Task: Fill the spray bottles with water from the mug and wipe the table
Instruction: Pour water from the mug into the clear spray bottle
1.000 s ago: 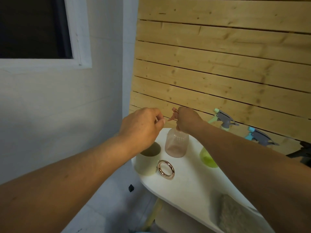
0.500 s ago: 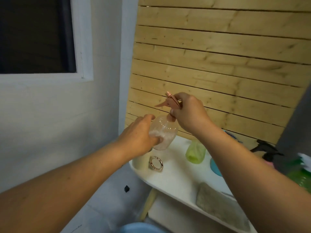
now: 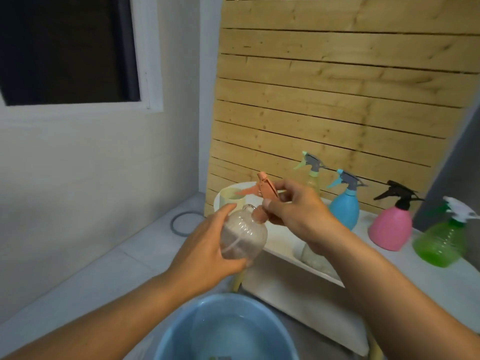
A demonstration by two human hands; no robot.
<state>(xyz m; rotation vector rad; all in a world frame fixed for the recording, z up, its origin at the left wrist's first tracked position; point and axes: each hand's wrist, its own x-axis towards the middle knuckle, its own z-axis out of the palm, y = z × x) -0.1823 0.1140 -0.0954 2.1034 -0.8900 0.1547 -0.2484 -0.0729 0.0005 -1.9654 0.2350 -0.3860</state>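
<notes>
My left hand [image 3: 207, 253] grips the body of a clear pinkish spray bottle [image 3: 242, 236], lifted off the white table [image 3: 428, 276] and tilted. My right hand [image 3: 298, 216] holds its salmon spray head [image 3: 265, 190] at the neck. A cream mug [image 3: 228, 197] stands at the table's left end, partly behind the bottle. Along the wooden wall stand a yellow-green bottle [image 3: 313, 175], a blue bottle [image 3: 344, 206], a pink bottle with a black head [image 3: 389, 227] and a green bottle [image 3: 441, 242]. A cloth [image 3: 315, 258] lies on the table, mostly hidden under my right arm.
A blue basin [image 3: 226, 331] holding water sits on the floor below my hands. A grey hose ring [image 3: 181, 223] lies on the pale floor at the left. The slatted wooden wall [image 3: 337, 100] backs the table, and a dark window [image 3: 65, 48] is at upper left.
The pinkish bottle was lifted off the table and brought toward me; my left hand moved from the mug area onto its body. The view dropped, revealing the basin and more bottles.
</notes>
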